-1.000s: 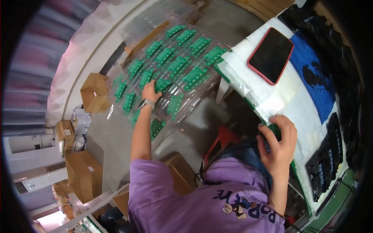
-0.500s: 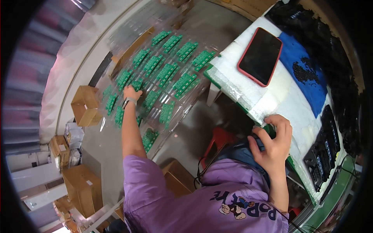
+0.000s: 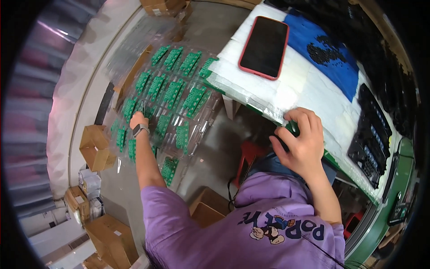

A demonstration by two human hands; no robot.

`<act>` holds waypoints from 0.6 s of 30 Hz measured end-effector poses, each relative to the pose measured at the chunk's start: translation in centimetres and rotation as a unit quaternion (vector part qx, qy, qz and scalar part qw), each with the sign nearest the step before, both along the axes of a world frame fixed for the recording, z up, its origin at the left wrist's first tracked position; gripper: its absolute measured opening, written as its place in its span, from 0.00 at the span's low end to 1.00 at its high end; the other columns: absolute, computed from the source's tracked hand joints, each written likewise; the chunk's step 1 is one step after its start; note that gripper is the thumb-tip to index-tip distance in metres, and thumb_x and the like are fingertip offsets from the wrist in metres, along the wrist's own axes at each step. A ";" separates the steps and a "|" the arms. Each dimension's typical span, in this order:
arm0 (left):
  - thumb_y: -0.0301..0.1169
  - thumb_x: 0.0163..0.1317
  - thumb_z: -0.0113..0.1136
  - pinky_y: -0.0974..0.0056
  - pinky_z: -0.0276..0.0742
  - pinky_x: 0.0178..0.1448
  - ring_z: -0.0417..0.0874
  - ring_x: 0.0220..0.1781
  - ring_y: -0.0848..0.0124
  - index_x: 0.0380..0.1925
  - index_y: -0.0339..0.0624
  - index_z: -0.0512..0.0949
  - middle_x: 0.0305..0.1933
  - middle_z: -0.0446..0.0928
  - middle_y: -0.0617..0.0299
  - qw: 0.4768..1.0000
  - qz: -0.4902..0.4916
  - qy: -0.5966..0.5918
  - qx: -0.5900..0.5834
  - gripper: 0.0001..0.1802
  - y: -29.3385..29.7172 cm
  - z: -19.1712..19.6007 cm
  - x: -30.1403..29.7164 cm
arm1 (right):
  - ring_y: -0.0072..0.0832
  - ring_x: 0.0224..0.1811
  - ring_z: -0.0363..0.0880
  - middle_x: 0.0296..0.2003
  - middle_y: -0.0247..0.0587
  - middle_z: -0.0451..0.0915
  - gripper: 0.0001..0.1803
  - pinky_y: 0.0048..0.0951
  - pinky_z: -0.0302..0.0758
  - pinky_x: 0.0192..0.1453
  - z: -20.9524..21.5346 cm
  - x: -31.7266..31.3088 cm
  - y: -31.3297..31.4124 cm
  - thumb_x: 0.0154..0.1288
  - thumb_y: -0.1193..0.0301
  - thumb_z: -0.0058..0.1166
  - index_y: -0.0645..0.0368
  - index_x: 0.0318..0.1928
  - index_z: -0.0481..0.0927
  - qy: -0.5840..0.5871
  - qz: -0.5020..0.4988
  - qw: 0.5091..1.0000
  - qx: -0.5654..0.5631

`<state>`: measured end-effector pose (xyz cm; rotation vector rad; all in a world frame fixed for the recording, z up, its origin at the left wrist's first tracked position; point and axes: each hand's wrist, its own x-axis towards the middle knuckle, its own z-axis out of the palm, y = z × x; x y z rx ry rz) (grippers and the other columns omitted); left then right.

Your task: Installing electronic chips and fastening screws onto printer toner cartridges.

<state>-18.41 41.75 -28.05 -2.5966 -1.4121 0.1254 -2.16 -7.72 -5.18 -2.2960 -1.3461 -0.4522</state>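
Note:
My left hand [image 3: 138, 120], with a watch on its wrist, reaches down to a stack of clear plastic trays [image 3: 201, 130] that hold several green circuit boards [image 3: 172, 92]. Its fingertips press among the boards at the trays' left side and are hidden from me. My right hand [image 3: 301, 142] curls over the near edge of the white-covered table [image 3: 309, 85]. A bit of green shows between its fingers and a dark part sits under its thumb. I cannot tell whether that is a separate piece.
A red-cased phone [image 3: 264, 47] lies on the table beside a blue cloth [image 3: 331, 58] strewn with small black parts. Black trays [image 3: 371, 139] line the table's right side. Cardboard boxes [image 3: 93, 147] stand on the floor at the left and below me [image 3: 206, 208].
My left hand has slid a little toward the trays' left side. My right hand stays on the table edge. The view has shifted as my head moved.

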 end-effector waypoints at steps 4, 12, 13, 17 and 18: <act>0.38 0.49 0.66 0.49 0.78 0.41 0.82 0.37 0.48 0.30 0.36 0.78 0.33 0.80 0.44 0.995 0.001 -0.102 0.015 0.16 -0.6 0.9 0.5 | 0.39 0.46 0.71 0.38 0.40 0.72 0.12 0.37 0.67 0.43 0.0 0.5 -0.7 0.35 0.70 0.63 0.56 0.24 0.75 -0.014 0.005 1.000 0.013; 0.26 0.61 0.53 0.62 0.77 0.44 0.79 0.42 0.68 0.55 0.33 0.69 0.48 0.76 0.58 0.628 -0.040 -0.637 -0.445 0.21 -10.7 11.6 0.8 | 0.39 0.44 0.72 0.40 0.42 0.71 0.19 0.38 0.68 0.47 -1.6 0.6 -2.8 0.43 0.71 0.60 0.56 0.40 0.76 0.014 0.097 0.984 0.145; 0.26 0.60 0.52 0.63 0.78 0.45 0.79 0.42 0.67 0.57 0.34 0.66 0.48 0.75 0.56 0.570 -0.054 -0.636 -0.518 0.23 -15.3 15.2 1.4 | 0.38 0.42 0.74 0.39 0.42 0.72 0.17 0.37 0.69 0.46 -1.0 0.2 -3.0 0.47 0.72 0.57 0.57 0.41 0.76 0.019 0.105 0.981 0.164; 0.28 0.53 0.57 0.61 0.76 0.52 0.78 0.47 0.66 0.57 0.34 0.65 0.50 0.73 0.57 0.458 -0.152 -0.492 -0.725 0.29 -27.2 22.4 3.0 | 0.36 0.49 0.75 0.45 0.44 0.75 0.16 0.37 0.73 0.47 2.5 -1.9 -5.1 0.57 0.71 0.47 0.58 0.48 0.75 -0.132 0.172 0.962 0.166; 0.28 0.52 0.58 0.61 0.76 0.53 0.78 0.48 0.65 0.57 0.33 0.64 0.50 0.73 0.55 0.432 -0.180 -0.436 -0.769 0.31 -30.2 23.8 4.1 | 0.35 0.50 0.75 0.46 0.44 0.74 0.16 0.37 0.73 0.48 3.0 -2.3 -5.7 0.58 0.71 0.46 0.58 0.48 0.75 -0.171 0.184 0.955 0.157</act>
